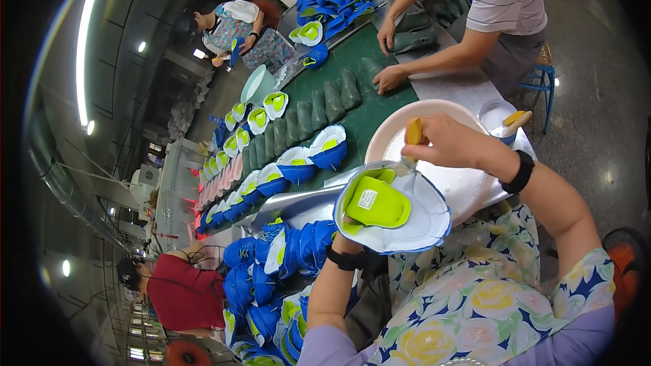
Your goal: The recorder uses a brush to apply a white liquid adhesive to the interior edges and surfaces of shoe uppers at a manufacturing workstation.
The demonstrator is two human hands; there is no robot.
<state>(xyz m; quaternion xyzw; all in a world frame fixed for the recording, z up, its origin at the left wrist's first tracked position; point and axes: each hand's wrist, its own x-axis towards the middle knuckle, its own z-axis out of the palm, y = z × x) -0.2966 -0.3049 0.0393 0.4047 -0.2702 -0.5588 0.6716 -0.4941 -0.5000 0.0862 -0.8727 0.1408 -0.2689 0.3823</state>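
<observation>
My left hand (348,242) grips the edge of a shoe upper (424,220), most of its fingers hidden behind it. The upper has a blue outside, a white lining and a bright yellow-green tongue (381,205), and its inside faces up. In my right hand (449,142) is a brush (413,133) with a yellow handle, held by closed fingers. Its bristles point down at the upper's far white edge and appear to touch it. Just beyond the upper stands a wide pale pink basin (377,137), partly covered by my right hand and the upper.
Rows of dark green shoe lasts (318,110) and blue-white uppers (296,163) line a green conveyor (359,125). A pile of blue uppers (261,278) lies at my left. A small tub (496,110) holds another yellow-handled brush (517,119). Across the belt, a person (485,0) handles lasts.
</observation>
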